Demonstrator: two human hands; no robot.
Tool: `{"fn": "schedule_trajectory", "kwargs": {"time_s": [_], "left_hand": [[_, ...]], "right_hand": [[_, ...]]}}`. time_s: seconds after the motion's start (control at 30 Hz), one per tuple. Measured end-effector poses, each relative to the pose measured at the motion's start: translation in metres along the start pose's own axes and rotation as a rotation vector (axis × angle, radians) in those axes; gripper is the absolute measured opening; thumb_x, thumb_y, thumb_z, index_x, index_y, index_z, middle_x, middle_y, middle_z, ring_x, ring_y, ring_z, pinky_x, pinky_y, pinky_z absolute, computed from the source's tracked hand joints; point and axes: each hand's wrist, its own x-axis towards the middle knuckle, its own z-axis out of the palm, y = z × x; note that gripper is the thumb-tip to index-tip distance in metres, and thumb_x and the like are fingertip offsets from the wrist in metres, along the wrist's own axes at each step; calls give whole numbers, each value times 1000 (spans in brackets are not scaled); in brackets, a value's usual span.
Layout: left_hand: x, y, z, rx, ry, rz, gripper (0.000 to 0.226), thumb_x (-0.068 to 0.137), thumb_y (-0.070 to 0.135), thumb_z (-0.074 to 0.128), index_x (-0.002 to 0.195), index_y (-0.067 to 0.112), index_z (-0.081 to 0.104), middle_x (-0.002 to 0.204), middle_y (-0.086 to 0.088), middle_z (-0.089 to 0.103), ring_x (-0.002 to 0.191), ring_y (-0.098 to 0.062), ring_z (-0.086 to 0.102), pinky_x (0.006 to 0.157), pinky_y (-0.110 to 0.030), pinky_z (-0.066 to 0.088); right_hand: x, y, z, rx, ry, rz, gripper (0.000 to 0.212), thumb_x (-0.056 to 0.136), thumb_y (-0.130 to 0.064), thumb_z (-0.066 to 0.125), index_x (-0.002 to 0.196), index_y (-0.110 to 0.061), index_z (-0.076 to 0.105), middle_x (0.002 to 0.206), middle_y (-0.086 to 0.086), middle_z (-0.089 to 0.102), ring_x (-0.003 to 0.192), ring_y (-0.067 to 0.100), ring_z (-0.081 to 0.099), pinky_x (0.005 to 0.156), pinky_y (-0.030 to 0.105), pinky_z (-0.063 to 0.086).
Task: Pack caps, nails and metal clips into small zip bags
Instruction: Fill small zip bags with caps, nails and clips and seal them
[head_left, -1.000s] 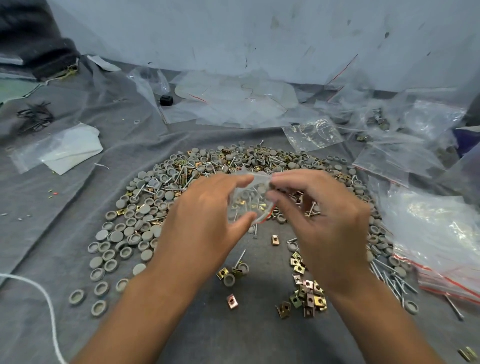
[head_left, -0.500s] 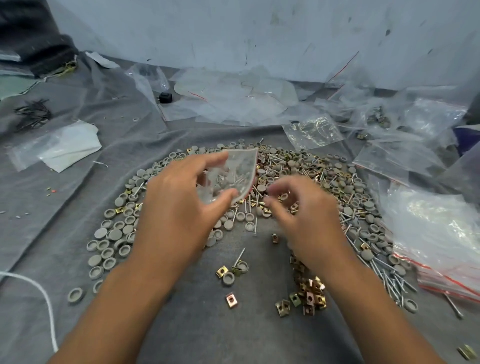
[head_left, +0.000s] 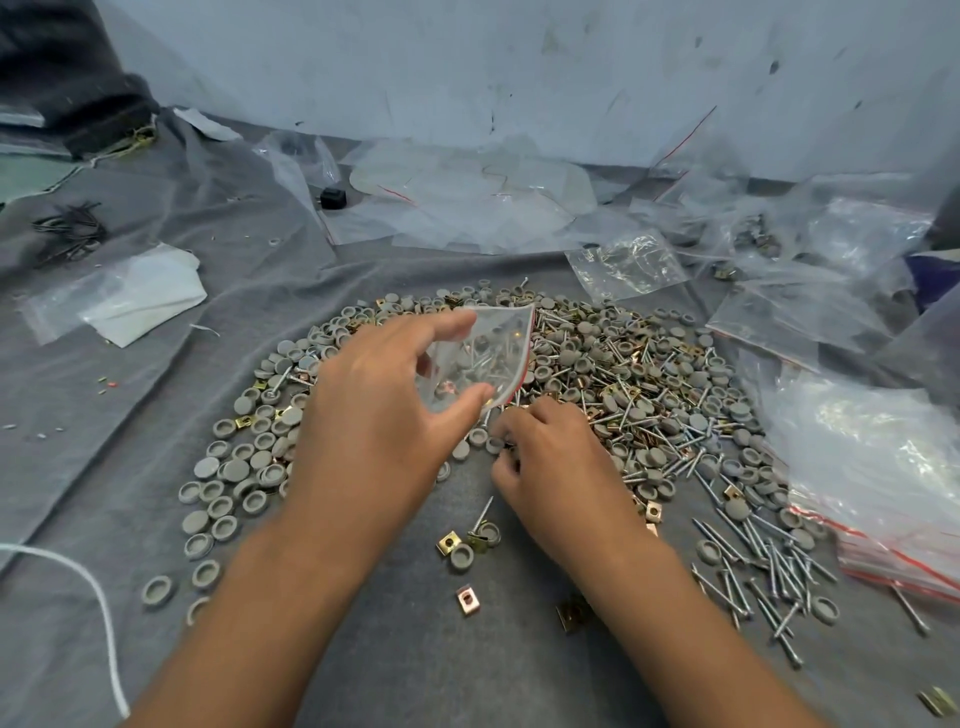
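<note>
My left hand (head_left: 379, 415) pinches a small clear zip bag (head_left: 483, 353) with a red strip, held above the heap; caps and nails show through it. My right hand (head_left: 550, 467) is down on the grey cloth at the heap's near edge, fingers curled over small parts; what they hold is hidden. A broad heap of grey caps (head_left: 244, 467), silver nails (head_left: 753, 561) and brass metal clips (head_left: 449, 543) spreads in an arc around both hands.
Stacks of empty zip bags (head_left: 883, 467) lie at the right, loose clear bags (head_left: 467, 197) at the back by the wall. A white folded sheet (head_left: 140, 296) and a white cord (head_left: 98, 613) lie at the left. A small black block (head_left: 332, 197) sits behind.
My right hand let go of the bag and dropped to the parts on the cloth. My left hand kept the bag and lifted it slightly away toward the heap.
</note>
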Motion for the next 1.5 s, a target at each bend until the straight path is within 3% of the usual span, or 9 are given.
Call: {"fn": "schedule_trajectory", "kwargs": {"time_s": [0.43,0.53,0.67,0.8,0.97,1.2,1.33,1.43,1.5], "left_hand": [[1,-2,2,16,-14,-7,54,78,35,84,129,30,65,113,20,67,86,-1,57,86,3,29],[0,-3,2,25,-16,2,55,77,35,84,128,30,65,112,19,67,86,-2,57,85,0,32],[-1,-1,4,60,-42,20,56,77,35,84,129,28,65,112,14,68,91,-9,59,86,-30,48],[-3,3,9,94,-73,51,57,76,35,83,129,26,65,115,12,69,98,-11,60,89,-29,48],[-4,8,13,91,-79,74,53,76,36,79,126,25,66,111,13,69,94,-10,58,84,-31,50],[-2,7,15,50,-68,81,55,75,39,78,127,25,66,112,13,69,92,-9,59,84,-32,50],[-1,6,17,12,-37,87,52,77,36,80,126,25,67,109,13,69,88,-9,59,83,-33,52],[1,0,14,9,-21,69,57,75,34,84,128,27,65,111,15,68,86,-9,60,82,-34,52],[2,-3,14,13,-8,66,57,75,35,85,128,28,65,109,15,68,85,-10,60,81,-34,52]], "right_hand": [[2,16,-5,96,-3,-85,19,104,-22,53,118,-22,67,108,-4,59,99,17,58,83,36,51],[6,20,-11,197,41,-10,17,105,-21,52,109,-22,69,99,-8,60,91,8,56,80,18,45],[5,21,-44,441,378,42,14,100,-26,58,109,-27,69,91,-21,62,87,-9,58,74,3,40],[-4,14,-66,393,645,-160,14,102,-18,59,110,-15,70,94,-7,66,86,-1,59,78,6,40],[-7,8,-63,285,478,-204,16,97,-14,66,113,-12,71,100,-4,67,89,6,61,81,12,46],[-7,5,-63,328,633,-306,13,96,-10,70,109,-7,71,102,-1,69,93,2,61,86,9,46],[-5,-1,-57,300,479,-310,16,97,-17,70,111,-11,73,109,-2,71,103,14,66,89,29,52],[-10,10,-62,322,496,-216,7,96,-21,70,103,-22,70,98,-12,68,93,4,61,81,16,45],[-14,20,-65,381,270,-137,11,93,-28,70,101,-35,65,96,-22,63,89,-1,60,74,9,43]]}}
